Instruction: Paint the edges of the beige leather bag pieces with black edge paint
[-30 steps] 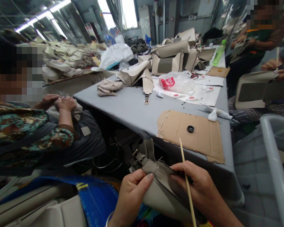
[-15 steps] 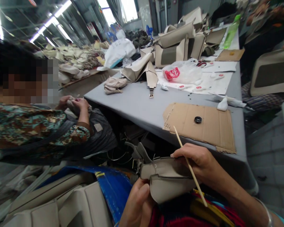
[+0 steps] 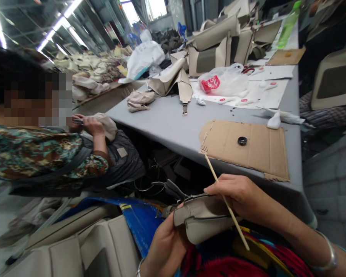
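A beige leather bag (image 3: 205, 227) with dark edges lies tilted in front of me, over my lap. My left hand (image 3: 170, 241) is closed around its left end from below. My right hand (image 3: 241, 195) grips the upper right edge of the bag, fingers bent and partly hidden behind it. Through the same right hand runs a thin wooden stick (image 3: 212, 170), slanting from the table edge down across the bag. A strap (image 3: 174, 189) sticks out beyond the bag's far left side.
On the grey table (image 3: 161, 123) lie a cardboard sheet (image 3: 219, 134) bearing a small black round dish (image 3: 242, 141), a plastic bag (image 3: 233, 80) and stacked bags (image 3: 209, 61). A co-worker (image 3: 46, 154) sits at left. More beige bags (image 3: 109, 246) fill a blue container (image 3: 138, 221).
My left hand has shifted up along the bag's left end, covering more of it. The stick's top has moved slightly left. The co-worker's hands have moved with the cloth-like piece.
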`<state>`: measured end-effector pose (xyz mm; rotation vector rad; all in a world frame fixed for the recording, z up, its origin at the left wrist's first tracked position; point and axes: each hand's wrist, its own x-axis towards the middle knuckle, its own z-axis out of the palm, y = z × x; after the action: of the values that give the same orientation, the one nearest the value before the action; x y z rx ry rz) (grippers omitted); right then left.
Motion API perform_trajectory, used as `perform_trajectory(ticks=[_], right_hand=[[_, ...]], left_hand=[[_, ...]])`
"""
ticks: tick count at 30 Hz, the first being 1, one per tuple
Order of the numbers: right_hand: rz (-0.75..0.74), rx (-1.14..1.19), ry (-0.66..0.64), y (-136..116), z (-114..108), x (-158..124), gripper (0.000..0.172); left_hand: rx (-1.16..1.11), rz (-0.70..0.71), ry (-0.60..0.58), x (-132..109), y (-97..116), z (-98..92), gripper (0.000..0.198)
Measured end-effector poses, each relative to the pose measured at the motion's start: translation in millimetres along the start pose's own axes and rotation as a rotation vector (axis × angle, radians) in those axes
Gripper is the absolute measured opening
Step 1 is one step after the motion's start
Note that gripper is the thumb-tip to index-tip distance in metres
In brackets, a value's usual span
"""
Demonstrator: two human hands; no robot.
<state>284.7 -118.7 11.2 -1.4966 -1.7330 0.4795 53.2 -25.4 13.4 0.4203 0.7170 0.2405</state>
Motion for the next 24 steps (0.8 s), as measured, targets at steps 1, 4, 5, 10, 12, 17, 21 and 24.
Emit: perform_trajectory(ticks=[1, 4, 5, 10, 12, 17, 21, 24], right_hand=[[0.017, 0.025, -0.004, -3, 0, 2, 0.033], [0.049, 0.029, -0.023, -13, 3, 7, 0.031], [0.057, 0.018, -0.025, -16, 5, 8, 0.031], [0.140, 0.036, 0.002, -21, 21, 8, 0.028], [0.159, 0.049, 0.017, -21, 25, 7, 0.026], [0.149, 0.103, 0.043, -20, 24, 10, 0.032], [0.061, 0.088, 0.041, -17, 21, 11, 0.029], [-0.096, 0.014, 0.062, -15, 22, 11, 0.027]], left_hand=[[0.015, 0.013, 0.024, 1, 0, 0.2, 0.030], [0.100, 0.072, 0.091, 4, -2, -0.6, 0.021], [0.140, 0.088, 0.106, 6, -3, -1.6, 0.019], [0.267, 0.100, 0.143, 8, -1, -6.4, 0.015], [0.282, 0.101, 0.152, 8, 1, -6.2, 0.014], [0.279, 0.105, 0.149, 9, 5, -2.9, 0.015], [0.259, 0.112, 0.143, 12, 6, -1.7, 0.015], [0.256, 0.121, 0.137, 15, 7, -0.2, 0.015]])
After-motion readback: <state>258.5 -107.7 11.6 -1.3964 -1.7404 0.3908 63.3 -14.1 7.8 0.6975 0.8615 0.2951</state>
